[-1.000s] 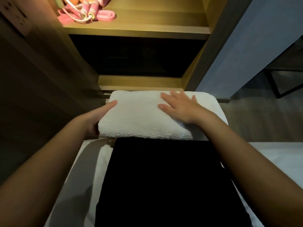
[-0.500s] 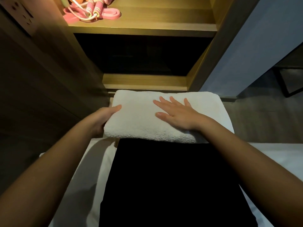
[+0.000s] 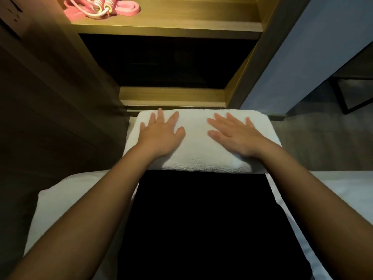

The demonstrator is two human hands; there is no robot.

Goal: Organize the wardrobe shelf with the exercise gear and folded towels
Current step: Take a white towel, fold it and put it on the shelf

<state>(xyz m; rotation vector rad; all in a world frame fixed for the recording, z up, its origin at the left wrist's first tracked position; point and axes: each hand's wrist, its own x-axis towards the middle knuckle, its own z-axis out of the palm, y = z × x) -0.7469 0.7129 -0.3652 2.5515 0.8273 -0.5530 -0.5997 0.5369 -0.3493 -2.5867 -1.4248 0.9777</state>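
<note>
A folded white towel [image 3: 197, 144] lies at the bed's far end, in front of the wooden wardrobe. My left hand [image 3: 161, 134] lies flat on its left half with fingers spread. My right hand [image 3: 236, 136] presses flat on its right half. A pink skipping rope and pink resistance band [image 3: 101, 8] sit on the lit wardrobe shelf [image 3: 181, 23] at the upper left. The right part of that shelf is bare wood.
A black cloth [image 3: 201, 219] covers the white bed [image 3: 60, 209] just in front of the towel. A dark lower compartment [image 3: 167, 61] gapes under the lit shelf. A grey wall [image 3: 312, 47] and a dark metal frame [image 3: 347, 93] stand at the right.
My left hand left the towel's left edge and now lies flat on top. My right hand slid to the right across the towel.
</note>
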